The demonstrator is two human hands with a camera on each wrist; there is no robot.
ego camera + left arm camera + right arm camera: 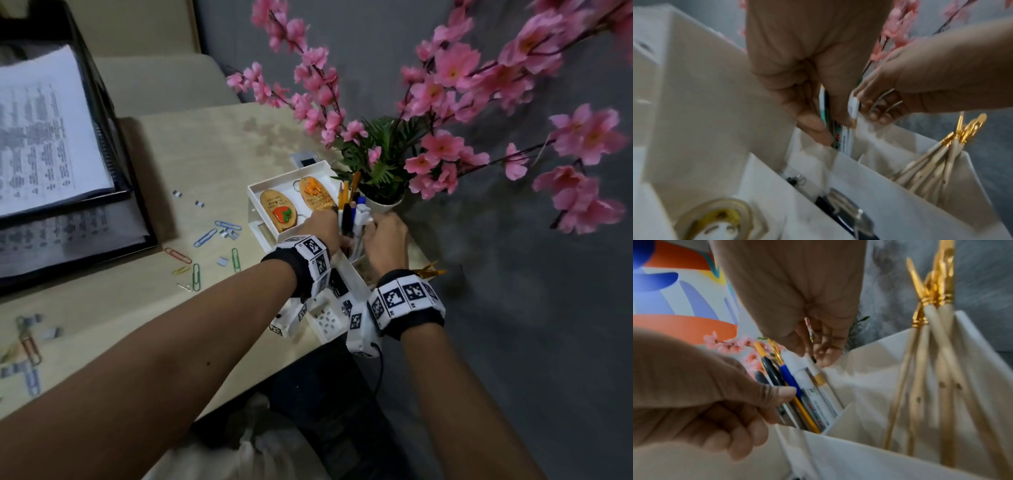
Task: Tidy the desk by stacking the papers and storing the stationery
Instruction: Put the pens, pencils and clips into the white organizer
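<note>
Both hands are at a white desk organizer on the desk's right edge. Several pens and markers stand bunched in its back compartment. My left hand grips the bunch, its thumb and fingers curled round the pens. My right hand pinches the top of a white marker in that bunch; its fingertips sit at the marker's white cap. From the right wrist, the left hand presses its thumb on a blue pen. Papers lie in a black tray.
Coloured paper clips and small staple strips are scattered on the desk between tray and organizer. Two wooden keychains lie in the organizer's top tray. Gold-tipped white sticks fill its right compartment. A pot of pink flowers stands just behind.
</note>
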